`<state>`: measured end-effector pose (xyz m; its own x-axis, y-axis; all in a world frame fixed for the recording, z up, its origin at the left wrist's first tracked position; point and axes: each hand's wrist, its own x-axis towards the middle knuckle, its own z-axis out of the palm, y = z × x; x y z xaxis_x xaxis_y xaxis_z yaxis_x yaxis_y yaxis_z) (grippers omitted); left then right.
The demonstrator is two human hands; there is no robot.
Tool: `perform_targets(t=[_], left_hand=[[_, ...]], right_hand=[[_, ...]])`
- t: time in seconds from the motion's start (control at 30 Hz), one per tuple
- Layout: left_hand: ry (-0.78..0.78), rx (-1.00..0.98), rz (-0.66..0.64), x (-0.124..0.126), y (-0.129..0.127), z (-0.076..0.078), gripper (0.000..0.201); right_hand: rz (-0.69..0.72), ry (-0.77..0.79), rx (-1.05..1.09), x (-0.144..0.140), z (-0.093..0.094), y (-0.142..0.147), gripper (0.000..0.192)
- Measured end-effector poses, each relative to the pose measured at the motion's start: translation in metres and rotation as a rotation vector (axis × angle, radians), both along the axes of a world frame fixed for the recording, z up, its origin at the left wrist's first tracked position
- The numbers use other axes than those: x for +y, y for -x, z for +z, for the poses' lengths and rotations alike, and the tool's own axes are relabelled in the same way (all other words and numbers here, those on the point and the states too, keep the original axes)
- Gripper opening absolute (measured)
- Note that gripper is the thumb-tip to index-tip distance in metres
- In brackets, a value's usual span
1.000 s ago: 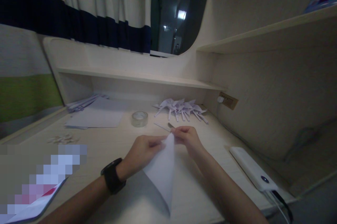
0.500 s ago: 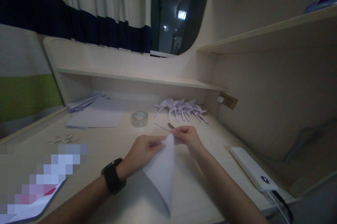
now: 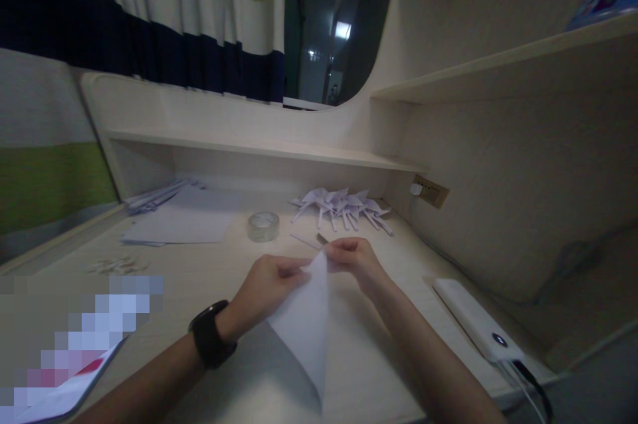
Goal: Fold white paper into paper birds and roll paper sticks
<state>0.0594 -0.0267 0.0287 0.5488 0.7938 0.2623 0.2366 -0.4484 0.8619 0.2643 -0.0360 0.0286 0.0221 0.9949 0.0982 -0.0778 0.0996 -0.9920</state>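
A white sheet of paper (image 3: 306, 337), folded to a point at the top, is held up over the desk between my two hands. My left hand (image 3: 272, 284), with a black watch (image 3: 213, 334) on its wrist, grips the paper's left edge, thumb on the near face. The fingers of my right hand (image 3: 353, 261) pinch the paper at its top corner. Just beyond the fingertips lie a thin white stick (image 3: 304, 240) and a dark blade-like piece (image 3: 321, 238), partly hidden by my right hand.
Behind my hands stand a roll of clear tape (image 3: 263, 227) and several paper pinwheels (image 3: 343, 205). Paper sheets (image 3: 182, 218) lie at the back left, with small pale bits (image 3: 117, 266) before them. A white power bank (image 3: 471, 318) with cables lies at the right; a blurred flat item (image 3: 84, 371) at the left.
Almost nothing differs. The view has shifted very slightly, and both hands keep the same grip on the paper.
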Motion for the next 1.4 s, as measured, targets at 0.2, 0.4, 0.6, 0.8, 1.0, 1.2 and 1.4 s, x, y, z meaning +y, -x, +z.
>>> perform_targets(t=[0.2,0.4,0.6,0.8,1.0,1.2,1.4], left_hand=[[-0.011,0.004,0.024,-0.002,0.001,0.004,0.033],[0.0,-0.001,0.033,-0.003,0.001,0.003,0.035],[0.012,0.002,0.034,-0.005,0.0,0.007,0.033],[0.004,0.006,0.02,-0.008,0.0,0.009,0.033],[-0.02,0.013,0.023,-0.006,0.0,0.004,0.03],[0.01,0.012,0.039,-0.004,0.001,0.011,0.027],[0.048,-0.012,0.124,-0.002,0.002,0.015,0.03]], right_hand=[[0.007,0.01,-0.039,-0.004,0.003,0.007,0.032],[0.023,0.002,-0.03,-0.004,0.004,0.006,0.032],[0.075,-0.006,-0.026,-0.005,0.006,0.003,0.034],[0.016,-0.026,-0.008,-0.003,0.002,0.003,0.034],[-0.007,-0.033,0.014,-0.002,0.002,0.003,0.027],[0.017,-0.021,0.04,-0.005,0.002,0.007,0.03],[0.103,-0.003,-0.111,-0.005,-0.007,0.014,0.036]])
